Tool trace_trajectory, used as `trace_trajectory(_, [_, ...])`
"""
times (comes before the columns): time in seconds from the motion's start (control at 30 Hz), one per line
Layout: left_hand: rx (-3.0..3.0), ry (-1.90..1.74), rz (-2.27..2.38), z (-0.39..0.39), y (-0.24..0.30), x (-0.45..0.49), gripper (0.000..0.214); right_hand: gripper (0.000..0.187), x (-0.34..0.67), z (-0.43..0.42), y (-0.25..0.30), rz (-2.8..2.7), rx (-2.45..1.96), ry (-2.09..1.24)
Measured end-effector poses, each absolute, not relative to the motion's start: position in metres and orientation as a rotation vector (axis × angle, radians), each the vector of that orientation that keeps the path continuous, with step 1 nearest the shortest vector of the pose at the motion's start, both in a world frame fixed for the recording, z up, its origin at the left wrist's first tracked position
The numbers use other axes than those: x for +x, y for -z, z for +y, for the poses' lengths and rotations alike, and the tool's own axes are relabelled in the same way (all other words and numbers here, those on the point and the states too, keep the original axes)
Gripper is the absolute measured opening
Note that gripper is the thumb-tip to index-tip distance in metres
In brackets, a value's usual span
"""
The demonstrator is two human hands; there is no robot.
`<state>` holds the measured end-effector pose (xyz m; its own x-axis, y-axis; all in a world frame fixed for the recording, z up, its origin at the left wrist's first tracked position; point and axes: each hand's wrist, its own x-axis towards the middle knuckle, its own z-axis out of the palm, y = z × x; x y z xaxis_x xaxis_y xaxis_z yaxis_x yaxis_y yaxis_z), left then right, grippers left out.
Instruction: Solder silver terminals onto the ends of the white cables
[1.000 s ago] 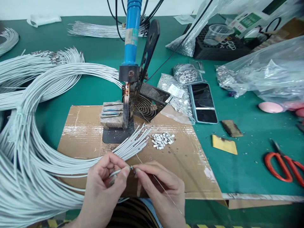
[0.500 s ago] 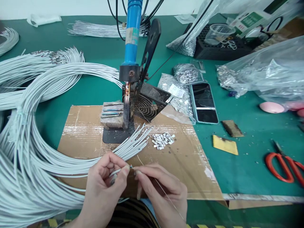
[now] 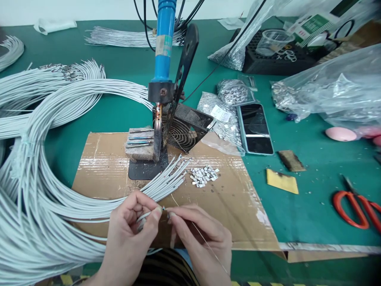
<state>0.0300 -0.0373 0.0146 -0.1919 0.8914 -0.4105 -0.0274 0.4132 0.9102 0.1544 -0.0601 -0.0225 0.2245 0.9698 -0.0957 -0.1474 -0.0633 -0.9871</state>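
— White and slim, the wire end sits clamped in the grip of our left hand. Our right hand pinches a thin strand, fingertips almost meeting above the cardboard.
— We seem to be joining them; the next move calls for fine, steady alignment.
— Farther off lie the loose wire bundle, the metal pieces, then the blue iron on our bench.

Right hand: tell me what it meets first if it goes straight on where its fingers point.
The right hand points up-left; it would likely meet the grey wire end pinched in the left hand first.
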Motion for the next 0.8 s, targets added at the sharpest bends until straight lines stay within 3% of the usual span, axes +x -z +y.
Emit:
trace_trajectory(0.53, [0.736,-0.913,1.532,-0.031,-0.019,0.027,0.016,0.005,0.158,-0.056,0.02,-0.641,-1.303,-1.229])
trace_trajectory(0.8, [0.762,-0.882,1.46,-0.029,-0.02,0.024,0.012,0.014,0.169,-0.046,0.018,-0.905,-1.172,-1.192])
